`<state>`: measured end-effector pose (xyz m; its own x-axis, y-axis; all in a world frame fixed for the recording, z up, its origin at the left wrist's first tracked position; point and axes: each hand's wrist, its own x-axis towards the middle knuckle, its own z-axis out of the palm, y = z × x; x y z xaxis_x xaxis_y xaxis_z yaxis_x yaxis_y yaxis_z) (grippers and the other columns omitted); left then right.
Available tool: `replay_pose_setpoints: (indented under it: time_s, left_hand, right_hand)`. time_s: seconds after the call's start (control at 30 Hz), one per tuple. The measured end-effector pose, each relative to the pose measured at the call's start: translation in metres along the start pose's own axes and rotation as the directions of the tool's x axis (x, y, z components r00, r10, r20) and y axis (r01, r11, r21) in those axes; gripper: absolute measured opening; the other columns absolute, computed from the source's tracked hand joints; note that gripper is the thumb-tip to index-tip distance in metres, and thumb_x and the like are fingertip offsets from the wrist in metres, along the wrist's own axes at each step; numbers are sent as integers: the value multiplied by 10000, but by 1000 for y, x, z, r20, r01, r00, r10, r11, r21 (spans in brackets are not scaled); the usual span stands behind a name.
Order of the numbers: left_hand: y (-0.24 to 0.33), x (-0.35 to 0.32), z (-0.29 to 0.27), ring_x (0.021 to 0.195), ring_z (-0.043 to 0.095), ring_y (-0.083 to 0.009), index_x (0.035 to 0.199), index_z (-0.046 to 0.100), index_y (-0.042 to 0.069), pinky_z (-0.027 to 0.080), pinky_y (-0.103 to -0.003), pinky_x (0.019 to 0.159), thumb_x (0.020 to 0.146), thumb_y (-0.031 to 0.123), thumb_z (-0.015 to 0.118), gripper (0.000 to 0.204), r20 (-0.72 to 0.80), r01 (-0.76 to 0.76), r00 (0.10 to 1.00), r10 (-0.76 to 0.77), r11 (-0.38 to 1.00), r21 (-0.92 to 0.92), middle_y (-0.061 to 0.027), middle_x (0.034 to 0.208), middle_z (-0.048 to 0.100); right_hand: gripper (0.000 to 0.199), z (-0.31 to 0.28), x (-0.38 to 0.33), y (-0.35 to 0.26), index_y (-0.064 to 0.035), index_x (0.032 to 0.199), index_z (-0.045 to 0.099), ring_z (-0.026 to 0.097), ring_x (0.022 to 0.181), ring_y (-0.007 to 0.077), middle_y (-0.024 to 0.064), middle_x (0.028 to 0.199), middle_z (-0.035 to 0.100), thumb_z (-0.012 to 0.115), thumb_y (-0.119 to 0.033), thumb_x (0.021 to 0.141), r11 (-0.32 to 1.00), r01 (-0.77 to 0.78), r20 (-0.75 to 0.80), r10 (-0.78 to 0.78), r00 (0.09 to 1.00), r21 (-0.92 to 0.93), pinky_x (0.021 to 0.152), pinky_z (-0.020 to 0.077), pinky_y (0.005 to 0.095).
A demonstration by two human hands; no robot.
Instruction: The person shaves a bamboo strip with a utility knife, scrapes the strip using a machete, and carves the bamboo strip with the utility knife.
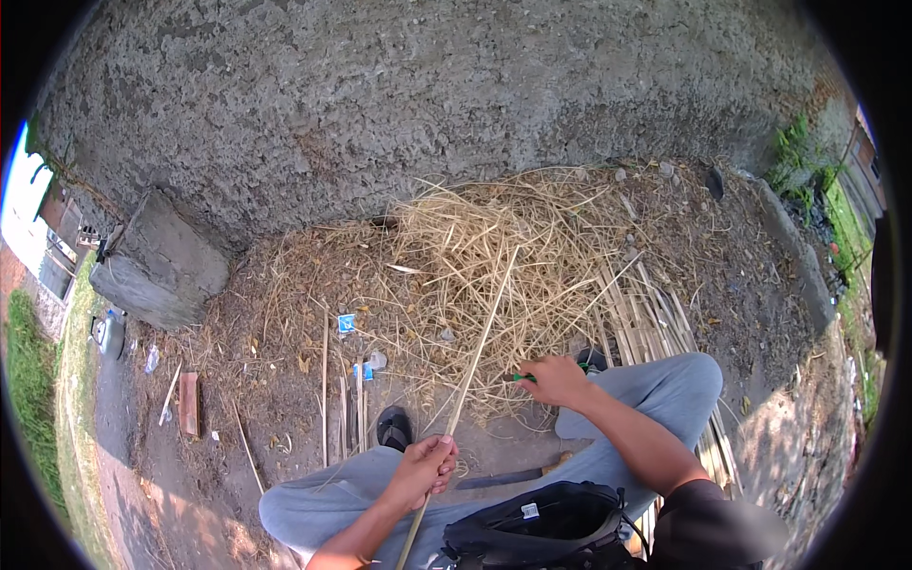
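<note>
A long, thin, pale strip of what looks like split bamboo (pixel 485 328) slants up and away across the middle. My left hand (pixel 421 470) is closed round its lower part, above my left leg. My right hand (pixel 556 382), in front of my right knee, grips a small green object (pixel 523 377); most of it is hidden by the fingers, so its kind cannot be made out. It is apart from the strip. Beyond both hands spreads a heap of curly pale shavings (pixel 503 256). A dark-bladed knife (pixel 502 479) lies on the ground between my legs.
More split strips (pixel 651 318) lie beside and under my right leg. A black bag (pixel 532 522) rests at my lap. Ahead stands a rough wall (pixel 418 85), with a concrete block (pixel 166 266) at left. A reddish brick (pixel 189 404) and blue packets (pixel 346 324) lie left.
</note>
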<state>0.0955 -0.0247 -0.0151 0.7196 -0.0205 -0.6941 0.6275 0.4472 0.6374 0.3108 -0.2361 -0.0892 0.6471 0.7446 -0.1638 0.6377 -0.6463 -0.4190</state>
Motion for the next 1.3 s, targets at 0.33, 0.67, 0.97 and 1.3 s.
replay_pose_setpoints:
  time_s: [0.33, 0.67, 0.97, 1.3]
  left_hand:
    - [0, 7, -1, 472, 379, -39, 943, 510, 48, 303, -214, 394, 1021, 268, 531, 234, -12, -75, 997, 75, 997, 27, 29, 654, 435]
    - [-2, 13, -3, 462, 402, -40, 932, 514, 55, 326, -212, 389, 1016, 263, 540, 226, -23, -109, 994, 111, 991, 74, 27, 650, 458]
    - [-4, 16, -5, 471, 411, -38, 927, 516, 62, 330, -209, 394, 1015, 256, 544, 215, -56, -87, 994, 92, 993, 76, 30, 650, 460]
    - [-11, 20, -8, 469, 410, -38, 924, 518, 62, 327, -213, 394, 1012, 256, 550, 216, -66, -77, 994, 82, 995, 70, 28, 651, 470]
  right_hand:
    - [257, 0, -2, -2, -121, 1004, 661, 676, 856, 339, 137, 858, 692, 625, -353, 898, 1000, 1, 25, -1, 1000, -13, 743, 537, 469]
    - [260, 7, -3, 2, -116, 1010, 656, 680, 851, 349, 148, 866, 693, 616, -349, 904, 999, 18, 36, -16, 999, -38, 741, 542, 473]
    - [273, 12, -1, 5, -142, 1039, 668, 684, 834, 339, 129, 840, 702, 627, -370, 895, 998, 24, 39, -22, 999, -51, 723, 543, 481]
    - [267, 14, -4, 6, -146, 1036, 656, 683, 838, 335, 128, 828, 695, 633, -372, 896, 997, 23, 49, -20, 999, -74, 716, 539, 480]
